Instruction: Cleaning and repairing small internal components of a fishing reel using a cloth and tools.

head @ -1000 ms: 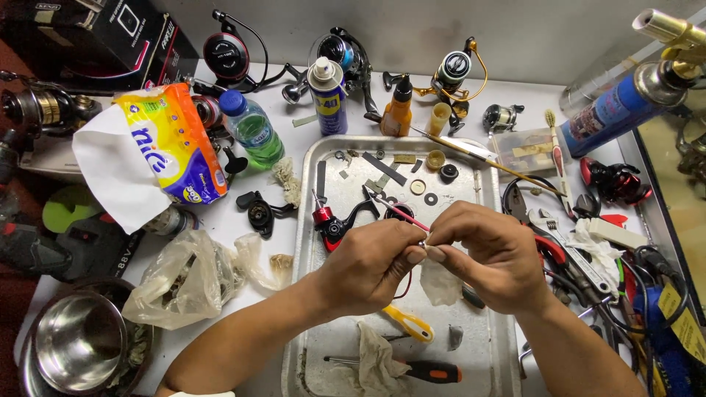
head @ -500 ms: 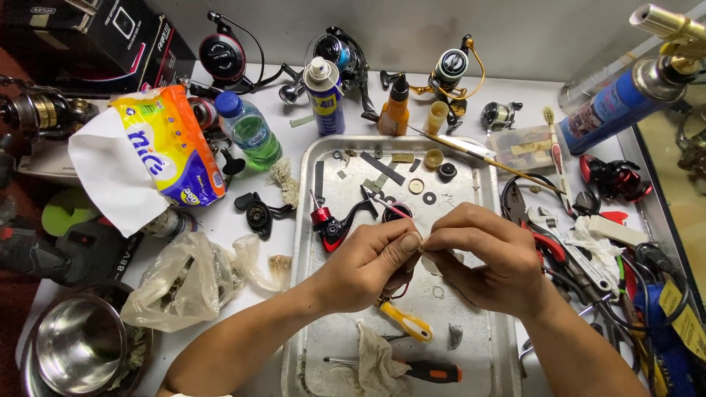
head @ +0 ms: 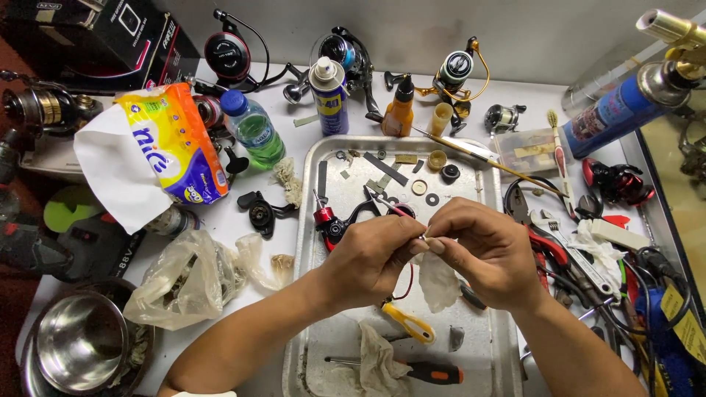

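Counting the items first: one metal tray (head: pixel 323 158) sits at the middle of the tabletop (head: pixel 529 99), and along the far edge you have four fishing reels, one blue spray can (head: pixel 329 95), one green bottle (head: pixel 254 132), one orange squeeze bottle (head: pixel 398 110) and one large blue gas canister (head: pixel 625 103) at the far right corner. One yellow tissue pack (head: pixel 173 143) lies toward the left edge, one crumpled plastic bag (head: pixel 187 279) lies nearer you on the left, and one steel bowl (head: pixel 81 342) occupies the near left corner.

Inside the tray you have one red-and-black reel part (head: pixel 331 220), several small washers and rings near the far rim, one yellow-handled cutter (head: pixel 408 323), one orange-and-black screwdriver (head: pixel 423 373) by the near rim and two pieces of white rag. Pliers, cables and red-handled tools crowd the right edge of the tabletop.

Your left hand (head: pixel 368 257) and right hand (head: pixel 485 250) meet above the middle of the tray and hide the tray floor beneath them. The fingers of both hands are pinched narrow, tip to tip, on one small thin part (head: pixel 423 239) held between them; its exact form is too small to tell. A thin red wire loop (head: pixel 409 283) hangs below your left hand.
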